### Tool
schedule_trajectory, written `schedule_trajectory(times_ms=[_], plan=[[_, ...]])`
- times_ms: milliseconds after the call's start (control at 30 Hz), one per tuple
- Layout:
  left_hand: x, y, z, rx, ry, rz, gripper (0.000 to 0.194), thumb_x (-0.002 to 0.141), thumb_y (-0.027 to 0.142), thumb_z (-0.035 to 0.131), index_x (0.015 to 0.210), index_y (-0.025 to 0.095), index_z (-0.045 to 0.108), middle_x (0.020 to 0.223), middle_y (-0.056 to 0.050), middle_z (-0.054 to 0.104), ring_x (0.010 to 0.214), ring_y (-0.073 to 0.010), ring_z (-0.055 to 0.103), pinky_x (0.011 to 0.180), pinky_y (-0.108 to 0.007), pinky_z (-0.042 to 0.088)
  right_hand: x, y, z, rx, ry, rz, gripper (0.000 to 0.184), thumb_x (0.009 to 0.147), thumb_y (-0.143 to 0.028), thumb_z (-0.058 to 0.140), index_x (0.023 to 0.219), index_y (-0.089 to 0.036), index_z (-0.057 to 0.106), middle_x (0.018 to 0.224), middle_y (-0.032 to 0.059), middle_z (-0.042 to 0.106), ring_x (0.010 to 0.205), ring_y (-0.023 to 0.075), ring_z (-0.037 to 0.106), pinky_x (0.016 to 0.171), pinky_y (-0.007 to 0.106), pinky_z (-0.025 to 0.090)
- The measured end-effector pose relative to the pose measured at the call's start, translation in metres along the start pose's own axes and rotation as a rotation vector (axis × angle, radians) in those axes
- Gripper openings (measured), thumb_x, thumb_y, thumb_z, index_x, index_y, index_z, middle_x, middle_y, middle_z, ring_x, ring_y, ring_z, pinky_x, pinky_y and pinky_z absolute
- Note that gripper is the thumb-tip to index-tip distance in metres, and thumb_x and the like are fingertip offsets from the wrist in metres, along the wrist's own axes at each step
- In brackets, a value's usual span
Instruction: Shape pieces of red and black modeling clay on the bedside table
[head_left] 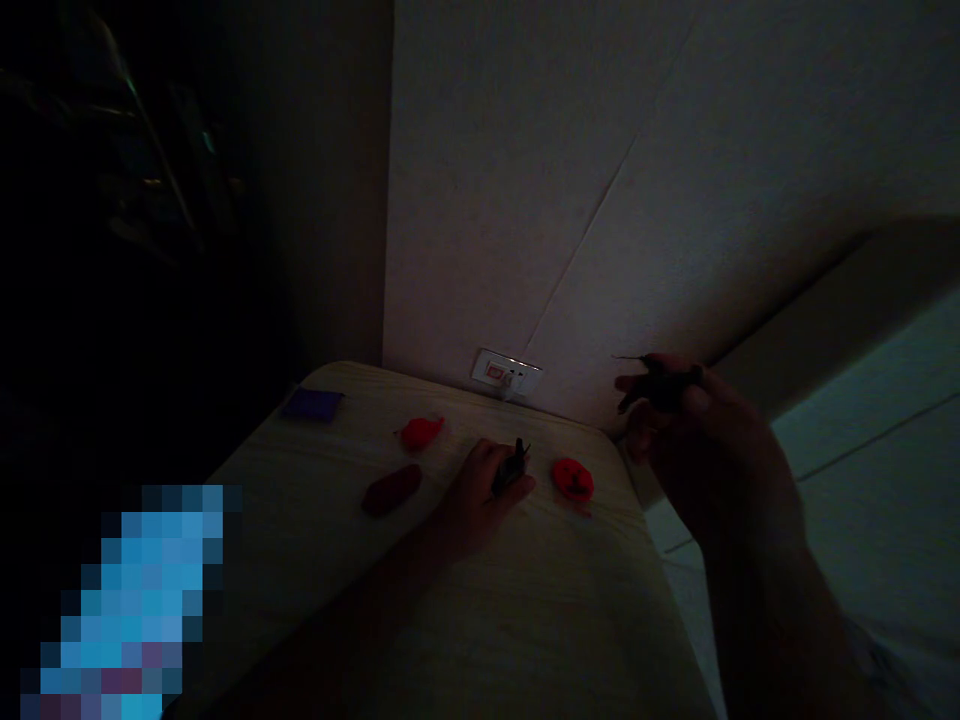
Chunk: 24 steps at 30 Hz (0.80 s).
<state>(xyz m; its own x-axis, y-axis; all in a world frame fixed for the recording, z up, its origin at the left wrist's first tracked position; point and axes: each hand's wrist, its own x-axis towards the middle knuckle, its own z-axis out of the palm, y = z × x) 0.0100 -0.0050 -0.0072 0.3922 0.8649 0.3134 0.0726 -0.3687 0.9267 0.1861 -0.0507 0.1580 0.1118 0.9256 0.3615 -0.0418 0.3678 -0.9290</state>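
Note:
The scene is very dim. Low over the pale wooden tabletop (pixel 525 600), my left hand (pixel 480 495) is closed around a small dark object (pixel 511 470) with thin upright tips. Raised to the right, beyond the table's edge, my right hand (pixel 720 450) grips a dark object (pixel 664 390) with limb-like parts and a thin strand sticking out to the left; its kind is too dark to make out. Just right of my left hand lies a round red item (pixel 572 478) with dark marks. To its left are a crumpled red piece (pixel 421 433) and a dark red oblong thing (pixel 391 490).
A purple packet (pixel 312 405) lies at the table's far left corner. The wall (pixel 487 200) behind carries a switch and socket plate (pixel 507 374) with something plugged in. A pixelated blue patch (pixel 142 590) covers the lower left. Pale panels (pixel 885 440) stand at right.

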Motion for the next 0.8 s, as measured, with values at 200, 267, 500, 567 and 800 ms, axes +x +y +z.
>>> schedule_trajectory(times_ms=[200, 267, 500, 567, 800], plan=[[0.006, -0.001, 0.000, -0.033, 0.087, -0.106, 0.032, 0.092, 0.037, 0.062, 0.118, 0.018, 0.064, 0.114, -0.009, 0.070, 0.107, -0.0223, 0.065, 0.097, -0.036, 0.050, -0.019, 0.064, 0.000, 0.105, 0.013, 0.366, 0.031, 0.087, -0.040, 0.071, 0.107, -0.016, 0.071, 0.101, 0.0123, 0.076, 0.056, 0.0136, 0.066, 0.044, 0.023, 0.047], [0.008, -0.004, -0.001, -0.073, 0.103, -0.166, 0.037, 0.091, 0.036, 0.063, 0.124, 0.018, 0.062, 0.116, -0.008, 0.072, 0.105, -0.0225, 0.067, 0.095, -0.036, 0.053, -0.024, 0.084, 0.001, 0.169, 0.001, 0.396, 0.031, 0.085, -0.038, 0.074, 0.107, -0.016, 0.072, 0.101, 0.0113, 0.076, 0.061, 0.0131, 0.066, 0.049, 0.022, 0.050], [0.013, -0.017, -0.004, -0.218, 0.134, -0.222, 0.043, 0.088, 0.029, 0.063, 0.128, 0.016, 0.057, 0.116, -0.011, 0.074, 0.105, -0.0225, 0.071, 0.094, -0.037, 0.056, -0.037, 0.121, -0.002, 0.434, -0.043, 0.480, 0.029, 0.079, -0.031, 0.075, 0.105, -0.018, 0.075, 0.100, 0.0110, 0.077, 0.076, 0.0191, 0.069, 0.058, 0.026, 0.055], [0.013, -0.017, -0.004, -0.236, 0.129, -0.237, 0.041, 0.086, 0.026, 0.062, 0.126, 0.016, 0.059, 0.115, -0.011, 0.074, 0.103, -0.0219, 0.071, 0.093, -0.036, 0.056, -0.040, 0.129, -0.003, 0.464, -0.052, 0.500, 0.028, 0.080, -0.032, 0.072, 0.103, -0.017, 0.075, 0.095, 0.0113, 0.078, 0.073, 0.0206, 0.070, 0.058, 0.029, 0.056], [0.009, -0.003, -0.011, 0.170, 0.126, -0.188, 0.027, 0.086, 0.022, 0.057, 0.110, 0.018, 0.069, 0.108, -0.008, 0.075, 0.102, -0.0231, 0.070, 0.094, -0.038, 0.054, -0.046, 0.146, 0.000, 0.476, -0.056, 0.541, 0.028, 0.083, -0.040, 0.072, 0.098, -0.017, 0.074, 0.085, 0.0093, 0.079, 0.062, 0.0182, 0.071, 0.051, 0.025, 0.055]])
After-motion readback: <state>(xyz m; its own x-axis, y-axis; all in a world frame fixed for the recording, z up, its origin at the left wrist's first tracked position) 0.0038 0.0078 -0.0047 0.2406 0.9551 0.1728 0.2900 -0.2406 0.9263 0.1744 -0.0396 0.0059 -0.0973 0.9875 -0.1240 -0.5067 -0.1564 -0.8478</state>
